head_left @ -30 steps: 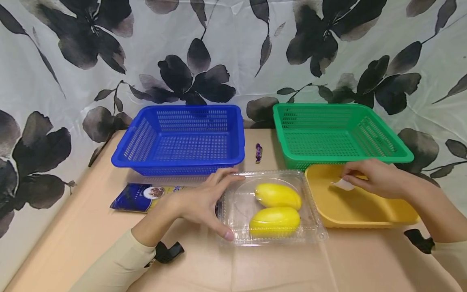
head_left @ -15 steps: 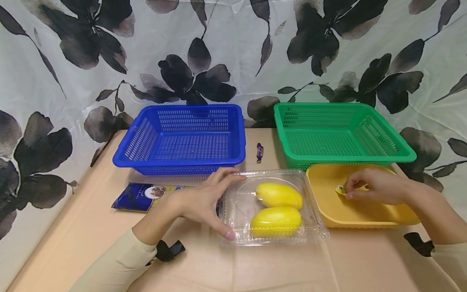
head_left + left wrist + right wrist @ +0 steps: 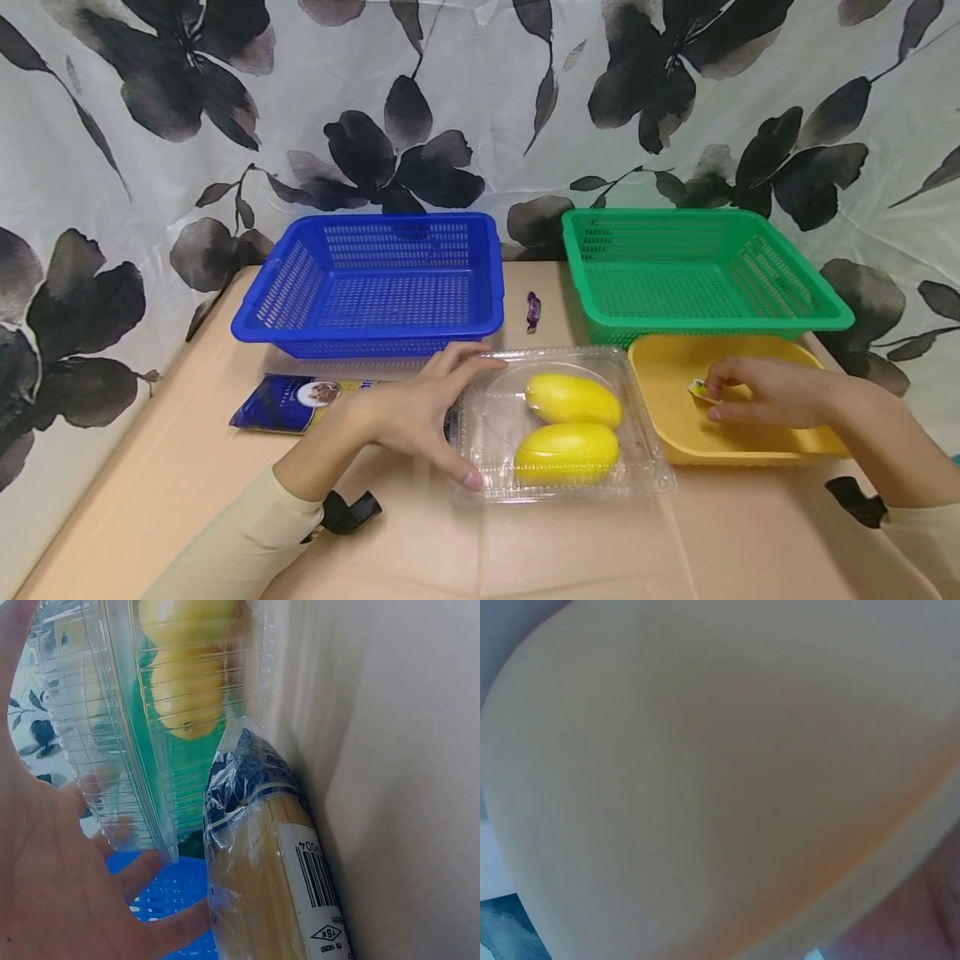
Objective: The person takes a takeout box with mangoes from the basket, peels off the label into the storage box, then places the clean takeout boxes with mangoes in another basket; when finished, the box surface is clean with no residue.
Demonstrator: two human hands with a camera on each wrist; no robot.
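Note:
In the head view my left hand (image 3: 420, 417) spans the left end of a clear plastic hinged container (image 3: 491, 425), thumb at its near corner and fingers at the far edge. Two oblong yellow fruits (image 3: 566, 454) show through it. The left wrist view has the fingers along the container's ridged side, beside a packet of spaghetti (image 3: 259, 877). Over the yellow tray (image 3: 675, 446), my right hand (image 3: 780, 392) pinches a small, light-coloured piece with yellow-green print (image 3: 699, 390) between thumb and fingers. The fingers hide most of that piece.
Behind the container stand a blue basket (image 3: 367, 340) on the left and a green basket (image 3: 712, 323) on the right. A purple wrapped candy (image 3: 533, 312) lies between them. The spaghetti packet's blue end (image 3: 270, 404) sticks out left of my left forearm.
My right hand has turned the small piece, so yellow-green print shows where a whitish side faced up before, and has lowered slightly in the view. My left hand and the container have stayed put.

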